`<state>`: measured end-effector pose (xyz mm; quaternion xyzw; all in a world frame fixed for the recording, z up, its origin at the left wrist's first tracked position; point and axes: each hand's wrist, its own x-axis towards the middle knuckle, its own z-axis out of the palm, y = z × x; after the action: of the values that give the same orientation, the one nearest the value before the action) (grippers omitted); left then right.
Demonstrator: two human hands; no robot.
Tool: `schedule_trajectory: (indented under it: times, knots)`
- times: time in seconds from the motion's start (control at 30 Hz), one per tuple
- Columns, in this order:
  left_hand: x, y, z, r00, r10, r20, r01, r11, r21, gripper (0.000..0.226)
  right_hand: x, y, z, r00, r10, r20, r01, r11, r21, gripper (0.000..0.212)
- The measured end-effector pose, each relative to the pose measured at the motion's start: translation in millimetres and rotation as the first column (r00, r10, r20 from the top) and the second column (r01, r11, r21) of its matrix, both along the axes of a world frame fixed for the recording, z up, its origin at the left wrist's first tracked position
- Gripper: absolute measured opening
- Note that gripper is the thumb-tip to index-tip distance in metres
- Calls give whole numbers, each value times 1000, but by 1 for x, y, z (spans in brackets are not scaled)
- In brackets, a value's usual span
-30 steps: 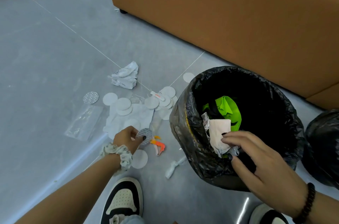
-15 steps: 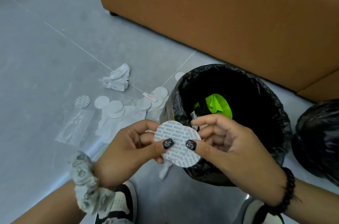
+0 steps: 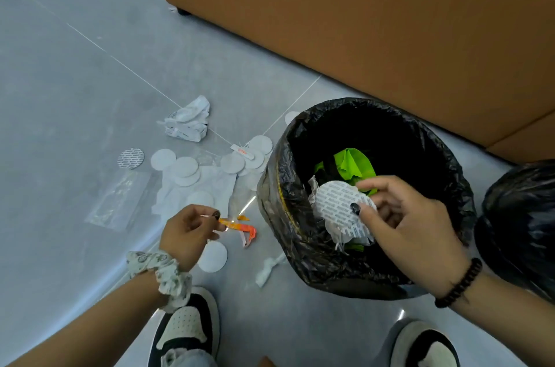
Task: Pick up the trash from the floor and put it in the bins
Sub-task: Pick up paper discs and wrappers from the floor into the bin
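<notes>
The right hand (image 3: 402, 225) is pinching a printed disc (image 3: 339, 204) over the bin (image 3: 303, 270); releasing inside the rim seems best. The left hand (image 3: 187, 231) is pinching an orange wrapper (image 3: 240, 227) near the floor (image 3: 75, 90).

A smooth grey tiled floor (image 3: 75, 72) with thin pale seams carries scattered litter: a crumpled white printed paper wrapper (image 3: 187, 123), a patterned silver round seal disc (image 3: 130, 158), a clear flat plastic bag (image 3: 118, 200) and overlapping plain white round discs (image 3: 183, 168) on a white sheet, all beyond the left hand's fingers (image 3: 207, 216). Just past those fingertips lies an orange plastic wrapper strip (image 3: 240, 227), with one white round disc (image 3: 212, 257) and a twisted white paper scrap (image 3: 267, 270) nearer the person. A black-bag-lined round bin (image 3: 300, 261) stands under the right hand's fingers (image 3: 365, 185), with a second black bag (image 3: 522, 216) and a tan brown sofa base (image 3: 360, 21) beyond them.
</notes>
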<state>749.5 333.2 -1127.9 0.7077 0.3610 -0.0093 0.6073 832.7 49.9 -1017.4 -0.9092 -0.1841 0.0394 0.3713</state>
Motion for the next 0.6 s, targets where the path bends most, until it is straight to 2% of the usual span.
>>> schedule_trajectory:
  times: [0.1,0.23,0.33,0.43,0.5,0.6]
  knots:
    - [-7,25,-39,986,-38,-165,77,968,240,7,-10,0,-9,993,113,36,-105,979,-177,28]
    - [-5,42,-65,942,-68,-328,216,871,441,36,-10,0,-10,993,112,42,-102,974,-204,32]
    - [-5,44,-74,908,-125,-400,328,805,495,56,-12,1,-8,992,120,38,-109,970,-218,31]
    - [-8,43,-86,909,-155,-386,366,741,563,55,-13,3,-8,990,137,42,-124,966,-226,29]
    - [-11,42,-90,902,-160,-401,380,733,564,52,-12,3,-9,989,139,50,-125,968,-219,28]
    - [-11,46,-90,884,-151,-443,387,769,509,48,-12,2,-11,987,151,57,-136,968,-210,27]
